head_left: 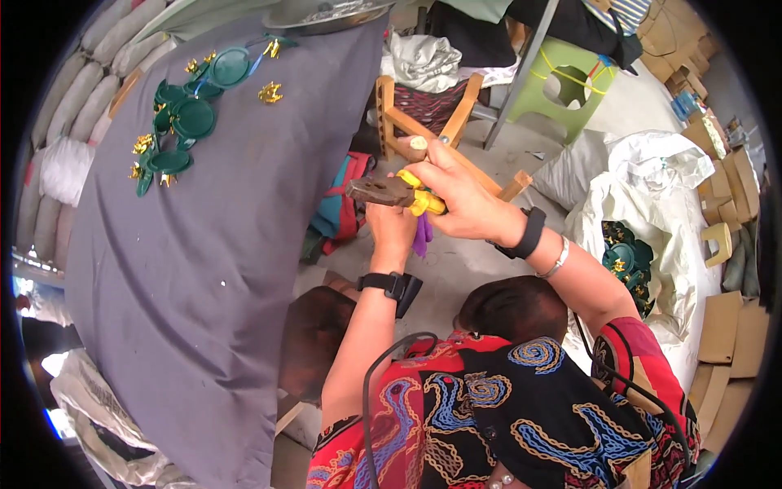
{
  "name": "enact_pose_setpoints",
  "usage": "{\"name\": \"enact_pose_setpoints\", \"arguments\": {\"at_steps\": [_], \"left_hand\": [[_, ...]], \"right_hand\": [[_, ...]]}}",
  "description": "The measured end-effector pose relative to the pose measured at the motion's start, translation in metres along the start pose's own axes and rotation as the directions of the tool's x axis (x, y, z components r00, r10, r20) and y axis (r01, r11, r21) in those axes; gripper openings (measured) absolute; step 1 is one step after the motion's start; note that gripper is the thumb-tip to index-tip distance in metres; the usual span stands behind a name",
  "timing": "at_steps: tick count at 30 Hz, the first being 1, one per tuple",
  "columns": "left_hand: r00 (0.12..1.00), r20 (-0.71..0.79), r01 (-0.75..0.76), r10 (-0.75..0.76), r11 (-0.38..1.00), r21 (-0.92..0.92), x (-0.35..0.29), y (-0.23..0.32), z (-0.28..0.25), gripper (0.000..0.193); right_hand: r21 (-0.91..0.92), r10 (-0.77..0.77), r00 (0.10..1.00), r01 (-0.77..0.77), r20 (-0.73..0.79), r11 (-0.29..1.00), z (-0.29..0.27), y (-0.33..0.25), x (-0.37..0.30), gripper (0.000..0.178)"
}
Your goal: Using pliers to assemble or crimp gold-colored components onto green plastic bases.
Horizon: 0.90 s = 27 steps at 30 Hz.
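Note:
My right hand (466, 196) is closed around a pair of pliers (383, 191) with rusty brown jaws and yellow handles. The jaws point left, just above my left hand (393, 230). Most of my left fingers are hidden behind the pliers, so I cannot tell what they hold. A small purple piece (423, 236) hangs just below the handles, between my hands; its kind is unclear. Dark green round pieces (194, 119) with leaf-like parts and small gold flower-shaped pieces lie on the grey cloth (212, 269) to my left. One gold piece (270, 92) lies apart from them.
A wooden folding stool (452, 130) stands ahead of my hands, with a light green plastic stool (562, 85) beyond. At right, an open white sack (660, 179) holds more green and gold pieces. Cardboard boxes (721, 326) line the right edge. A metal basin (326, 15) sits at the cloth's far end.

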<state>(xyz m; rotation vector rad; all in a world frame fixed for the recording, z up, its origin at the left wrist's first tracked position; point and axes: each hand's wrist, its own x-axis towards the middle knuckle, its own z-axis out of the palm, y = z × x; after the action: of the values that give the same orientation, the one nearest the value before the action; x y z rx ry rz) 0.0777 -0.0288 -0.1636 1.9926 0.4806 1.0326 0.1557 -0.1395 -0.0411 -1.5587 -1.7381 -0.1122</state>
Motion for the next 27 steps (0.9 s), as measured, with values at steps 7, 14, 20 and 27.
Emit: {"name": "enact_pose_setpoints", "arguments": {"at_steps": [7,14,20,27], "left_hand": [[0.996,-0.048,-0.065,0.071,0.991,0.115,0.002,0.003,-0.003,0.028],[0.996,-0.035,-0.071,0.080,0.975,0.210,0.007,-0.005,-0.009,0.022],[0.992,0.079,-0.101,0.093,0.991,0.093,0.006,0.009,0.016,0.021],[0.875,0.484,0.316,-0.018,0.777,-0.544,0.015,0.063,0.088,0.027]], "right_hand": [[-0.437,0.055,0.944,-0.201,-0.324,0.877,-0.120,-0.063,0.056,0.041],[-0.510,0.457,0.878,-0.330,0.144,0.795,-0.062,-0.031,0.016,0.034],[-0.200,0.072,0.988,-0.098,-0.137,0.975,-0.051,-0.024,0.005,0.046],[0.039,0.216,0.943,-0.213,-0.252,0.976,0.001,-0.041,0.011,0.027]]}}
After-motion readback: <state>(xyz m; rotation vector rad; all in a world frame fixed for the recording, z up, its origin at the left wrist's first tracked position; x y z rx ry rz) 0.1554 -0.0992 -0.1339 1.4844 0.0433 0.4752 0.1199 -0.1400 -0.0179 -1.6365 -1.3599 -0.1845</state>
